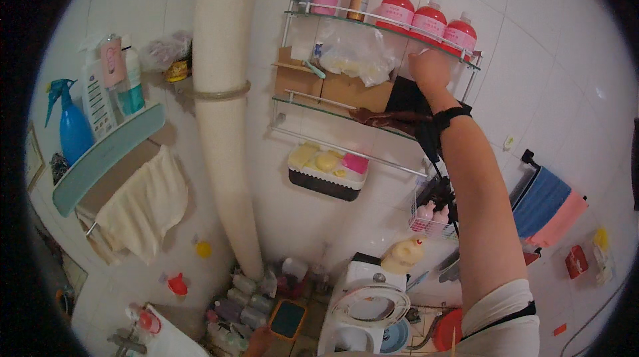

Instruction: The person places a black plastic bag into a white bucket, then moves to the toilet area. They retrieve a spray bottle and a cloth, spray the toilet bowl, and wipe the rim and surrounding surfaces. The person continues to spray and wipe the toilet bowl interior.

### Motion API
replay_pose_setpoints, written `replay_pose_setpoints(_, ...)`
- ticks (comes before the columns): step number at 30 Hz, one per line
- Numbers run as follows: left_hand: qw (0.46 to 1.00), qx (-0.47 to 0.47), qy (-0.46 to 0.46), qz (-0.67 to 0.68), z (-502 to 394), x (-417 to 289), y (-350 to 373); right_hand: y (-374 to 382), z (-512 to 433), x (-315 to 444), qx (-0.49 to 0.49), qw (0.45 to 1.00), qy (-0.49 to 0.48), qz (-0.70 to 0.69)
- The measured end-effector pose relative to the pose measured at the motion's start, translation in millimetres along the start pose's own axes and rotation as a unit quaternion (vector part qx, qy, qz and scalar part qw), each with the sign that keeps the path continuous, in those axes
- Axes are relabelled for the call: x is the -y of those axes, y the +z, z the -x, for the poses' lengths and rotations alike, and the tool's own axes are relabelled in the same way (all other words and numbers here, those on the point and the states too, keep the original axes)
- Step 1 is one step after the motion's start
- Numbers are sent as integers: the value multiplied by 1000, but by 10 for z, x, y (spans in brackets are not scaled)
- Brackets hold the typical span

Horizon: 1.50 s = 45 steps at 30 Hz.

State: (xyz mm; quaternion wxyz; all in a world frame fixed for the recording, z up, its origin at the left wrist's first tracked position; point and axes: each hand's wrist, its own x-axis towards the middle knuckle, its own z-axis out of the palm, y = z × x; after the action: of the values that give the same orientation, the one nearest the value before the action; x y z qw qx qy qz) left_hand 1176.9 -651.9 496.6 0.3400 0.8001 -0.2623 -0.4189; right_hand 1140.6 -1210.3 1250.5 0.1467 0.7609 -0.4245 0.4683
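Observation:
My right arm reaches up, and my right hand [430, 70] is between the two glass shelves, just under the upper shelf [369, 23] and its red bottles [429, 21]. The fingers point away and are mostly hidden, so any hold does not show. A black item [405, 93] is below the hand, and a brown strip-like thing [384, 119] hangs over the lower shelf's edge. A black band circles my wrist. Low in the picture, my left hand [258, 341] shows partly, beside an orange-framed dark panel [288, 319]; whether it grips the panel is unclear.
A thick pipe [222, 47] stands left of the shelves. Further left, a corner shelf [110, 157] carries a blue spray bottle [75, 132]. Below are a toilet [344, 302], a sink [174, 337] and several bagged bottles [244, 302]. Towels [541, 202] hang at right.

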Motion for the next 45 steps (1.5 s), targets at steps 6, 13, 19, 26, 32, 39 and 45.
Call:
replay_pose_setpoints(6,999,-5,31,15,304,-650,-251,-153,3,-69,36,999,-33,22)
replay_pose_setpoints(13,965,-16,202,168,199,-1710,-252,-264,114,-100,8,999,-42,-26)
replay_pose_setpoints(19,864,-74,498,-16,-46,-4054,-389,-274,142,-85,27,998,-36,-31)
replay_pose_setpoints(26,647,-398,639,-119,119,-6601,-1022,-322,148,-71,39,999,-35,-13)
replay_pose_setpoints(32,574,-474,644,-178,67,-7421,-1261,-320,74,-105,55,997,-55,-2)
replay_pose_setpoints(39,580,-463,639,-201,-201,-7526,-1316,-198,44,-215,46,995,-36,-86)
replay_pose_setpoints(45,551,-462,656,-229,-390,-7461,-1276,-178,32,-259,54,993,-44,-98)
